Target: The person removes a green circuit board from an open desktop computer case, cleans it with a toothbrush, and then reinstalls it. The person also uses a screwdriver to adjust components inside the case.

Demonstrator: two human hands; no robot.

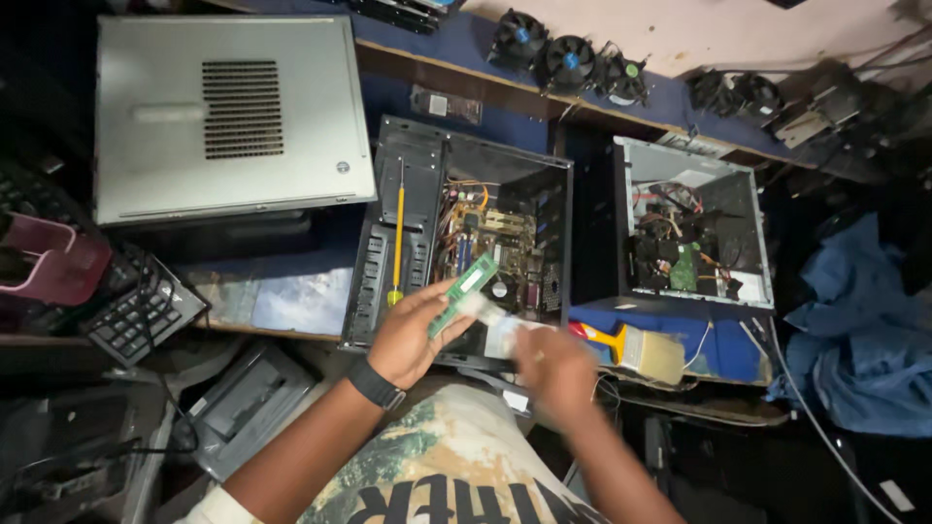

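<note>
The left hand [408,335] pinches a green memory stick [464,294] by its lower end, thumb on one face and fingers behind the other, so the stick stands tilted up and to the right in the air, just in front of the open computer case [456,243]. The stick looks light, thin and stiff, a bare circuit board with small chips on it, so it probably needs little force. It is likely fragile at its row of contacts, and the safest hold is by the short ends and long edges, as the left hand has it now.

The right hand [553,374] is blurred. It appears to be closed on something pale that reaches toward the stick, but I cannot tell what that is or how the fingers sit on it. Both forearms come up from the near edge, the left wrist wearing a dark watch [376,384], and the two hands meet close together over the person's lap.

On the bench [282,301] a yellow screwdriver [398,238] lies along the case's left side. A wide paintbrush [641,349] with a yellow and red handle rests just right of the hands. A second open case [694,223] stands farther right, and a grey side panel [228,116] lies far left.
</note>
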